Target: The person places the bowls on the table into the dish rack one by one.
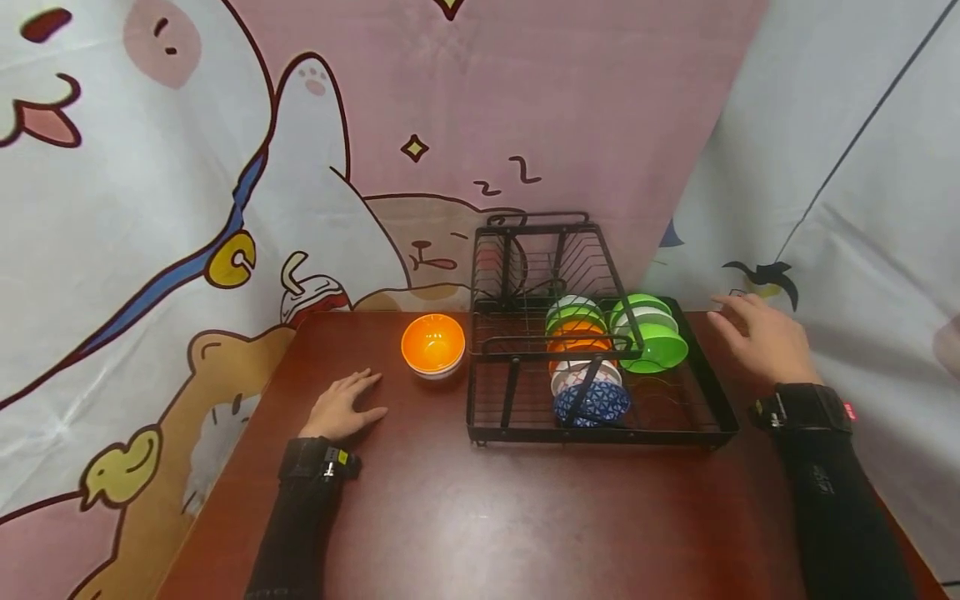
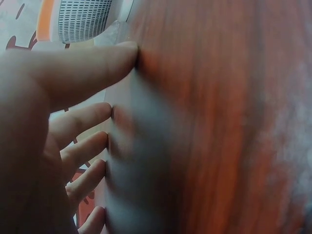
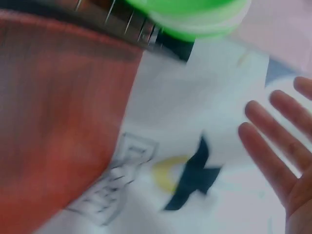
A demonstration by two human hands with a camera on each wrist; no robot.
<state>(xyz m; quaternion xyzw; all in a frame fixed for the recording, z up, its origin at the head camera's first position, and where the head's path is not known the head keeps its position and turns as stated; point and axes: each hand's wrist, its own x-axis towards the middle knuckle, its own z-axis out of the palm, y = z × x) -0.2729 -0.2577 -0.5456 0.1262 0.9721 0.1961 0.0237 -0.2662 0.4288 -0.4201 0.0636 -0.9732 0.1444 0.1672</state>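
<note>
My left hand [image 1: 341, 408] rests with its fingertips on the brown table, fingers spread and holding nothing. Just to its right stands a small stack of bowls [image 1: 433, 343], an orange-lined one on top; in the left wrist view a patterned bowl side [image 2: 85, 19] shows beyond the thumb. My right hand [image 1: 765, 337] is raised off the right side of the black dish rack [image 1: 600, 435], its fingers extended and nothing in them. Green and white bowls [image 1: 655, 348] lean in the rack nearest that hand. Left of them is a row of green, orange, white and blue-patterned bowls [image 1: 592, 404].
The rack's upper wire tier [image 1: 551, 227] rises over part of the bowls. Behind the table [image 1: 480, 517] hangs a printed cartoon cloth [image 1: 585, 108], with a pale cloth wall [image 1: 862, 208] at the right.
</note>
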